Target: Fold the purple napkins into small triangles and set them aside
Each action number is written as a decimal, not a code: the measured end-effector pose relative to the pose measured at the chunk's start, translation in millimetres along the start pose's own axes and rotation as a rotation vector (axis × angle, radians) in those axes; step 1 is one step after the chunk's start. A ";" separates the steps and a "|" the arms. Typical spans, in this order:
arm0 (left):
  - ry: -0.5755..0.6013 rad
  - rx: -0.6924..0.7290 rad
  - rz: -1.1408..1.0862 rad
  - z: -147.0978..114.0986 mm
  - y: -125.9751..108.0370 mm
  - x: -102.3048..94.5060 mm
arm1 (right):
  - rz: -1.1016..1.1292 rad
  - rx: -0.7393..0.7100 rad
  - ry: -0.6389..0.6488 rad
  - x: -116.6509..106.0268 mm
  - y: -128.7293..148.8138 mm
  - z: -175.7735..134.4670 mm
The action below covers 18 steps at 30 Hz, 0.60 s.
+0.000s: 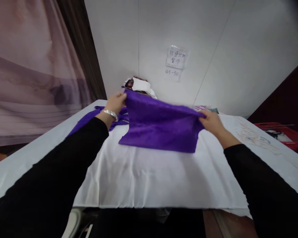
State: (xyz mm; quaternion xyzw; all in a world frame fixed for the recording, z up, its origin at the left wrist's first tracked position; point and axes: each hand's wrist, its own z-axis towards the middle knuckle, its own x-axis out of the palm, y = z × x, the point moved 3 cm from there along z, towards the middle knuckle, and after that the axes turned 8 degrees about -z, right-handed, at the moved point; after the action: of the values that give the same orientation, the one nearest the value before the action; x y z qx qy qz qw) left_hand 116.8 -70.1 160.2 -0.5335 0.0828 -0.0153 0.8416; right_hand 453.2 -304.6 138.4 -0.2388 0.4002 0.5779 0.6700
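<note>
Cropped black sleeves [57, 175] lead to left hand [115, 103] and right hand [211, 122] pinching blurred purple cloth [161, 124].

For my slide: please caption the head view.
Left hand and right hand hold a purple cloth over a white tabletop.

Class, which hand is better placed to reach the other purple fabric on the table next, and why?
Probably the left hand: it appears near the other purple fabric, whereas the right hand grips the opposite end of the held cloth.
</note>
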 end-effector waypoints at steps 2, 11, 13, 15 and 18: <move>-0.001 0.096 -0.139 5.4 -39.6 -10.5 | 0.000 -0.016 -0.303 -45.3 9.0 6.9; 0.184 0.078 -0.305 -89.8 -40.5 -65.9 | 0.051 -0.119 -0.093 -56.7 25.7 -83.7; 0.203 -0.046 -0.208 -110.8 -4.7 -75.0 | 0.077 -0.177 0.120 -29.0 23.3 -108.9; 0.228 -0.134 -0.099 -130.8 24.5 -84.2 | 0.096 -0.217 0.278 -5.5 22.4 -132.9; 0.315 -0.246 0.034 -161.7 52.2 -95.4 | 0.126 -0.200 0.457 17.9 21.9 -165.7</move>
State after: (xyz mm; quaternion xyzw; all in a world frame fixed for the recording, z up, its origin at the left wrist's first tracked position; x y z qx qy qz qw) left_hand -5.7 -181.6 57.5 -0.6219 0.2235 -0.0742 0.7468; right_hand 389.1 -419.0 33.3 -0.4030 0.4960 0.5862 0.4980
